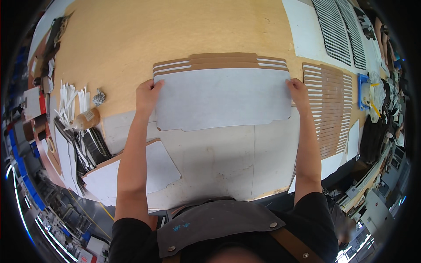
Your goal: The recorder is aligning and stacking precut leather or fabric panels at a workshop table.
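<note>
A wide cardboard panel (221,98) with a pale face and notched corners lies in front of me, at the middle of the table. Behind its far edge, brown cardboard panels (223,59) with white strips at their ends show in staggered layers. My left hand (148,94) pinches the panel's left edge near the far corner, thumb on the pale face. At the opposite end, my right hand (299,93) grips the right edge the same way. The fingers under the panel are hidden.
To the right lies a long overlapped row of brown panels (331,109) with white strips. A loose pale panel (160,164) sits by my left forearm. At left are a glue bottle (87,119), white strips (68,101) and a crumpled ball (99,97). A blue tray (363,92) stands far right.
</note>
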`<state>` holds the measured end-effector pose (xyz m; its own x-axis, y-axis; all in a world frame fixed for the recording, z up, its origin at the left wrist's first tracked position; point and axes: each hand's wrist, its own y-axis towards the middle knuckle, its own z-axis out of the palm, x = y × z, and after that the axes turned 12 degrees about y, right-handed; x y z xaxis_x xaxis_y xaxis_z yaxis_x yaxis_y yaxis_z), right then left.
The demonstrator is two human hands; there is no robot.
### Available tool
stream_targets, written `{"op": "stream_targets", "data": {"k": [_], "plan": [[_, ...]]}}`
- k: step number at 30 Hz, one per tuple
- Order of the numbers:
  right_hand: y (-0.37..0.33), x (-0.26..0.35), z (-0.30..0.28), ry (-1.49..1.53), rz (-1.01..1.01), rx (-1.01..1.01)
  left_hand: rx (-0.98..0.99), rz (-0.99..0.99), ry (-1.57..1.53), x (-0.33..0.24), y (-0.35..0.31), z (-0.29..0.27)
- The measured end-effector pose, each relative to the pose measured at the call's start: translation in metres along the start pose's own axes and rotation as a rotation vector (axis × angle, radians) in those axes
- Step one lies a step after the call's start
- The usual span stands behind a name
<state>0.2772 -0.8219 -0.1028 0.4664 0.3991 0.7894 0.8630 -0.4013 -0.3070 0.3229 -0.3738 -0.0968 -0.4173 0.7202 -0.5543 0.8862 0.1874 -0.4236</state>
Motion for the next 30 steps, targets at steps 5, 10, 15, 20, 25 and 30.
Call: {"op": "stream_targets", "data": {"k": [5, 10, 15, 20, 25, 30], "plan": [[0.001, 0.004, 0.0, -0.007, 0.037, 0.054, 0.001, -0.048, -0.131, 0.013, 0.006, 0.004], [0.001, 0.003, 0.002, -0.125, 0.034, 0.009, -0.045, 0.075, 0.206, -0.007, -0.003, -0.005], [0.001, 0.005, 0.004, -0.158, 0.044, -0.008, -0.08, 0.129, 0.23, -0.003, -0.003, -0.005], [-0.004, 0.012, 0.006, -0.18, 0.041, -0.007, -0.109, 0.17, 0.186, 0.004, 0.0, -0.002], [-0.007, 0.016, 0.01, -0.24, -0.011, -0.046, -0.14, 0.204, 0.127, 0.012, 0.001, 0.002], [-0.008, 0.016, 0.013, -0.316, -0.021, -0.054, -0.161, 0.205, 0.203, 0.008, 0.0, 0.003]]}}
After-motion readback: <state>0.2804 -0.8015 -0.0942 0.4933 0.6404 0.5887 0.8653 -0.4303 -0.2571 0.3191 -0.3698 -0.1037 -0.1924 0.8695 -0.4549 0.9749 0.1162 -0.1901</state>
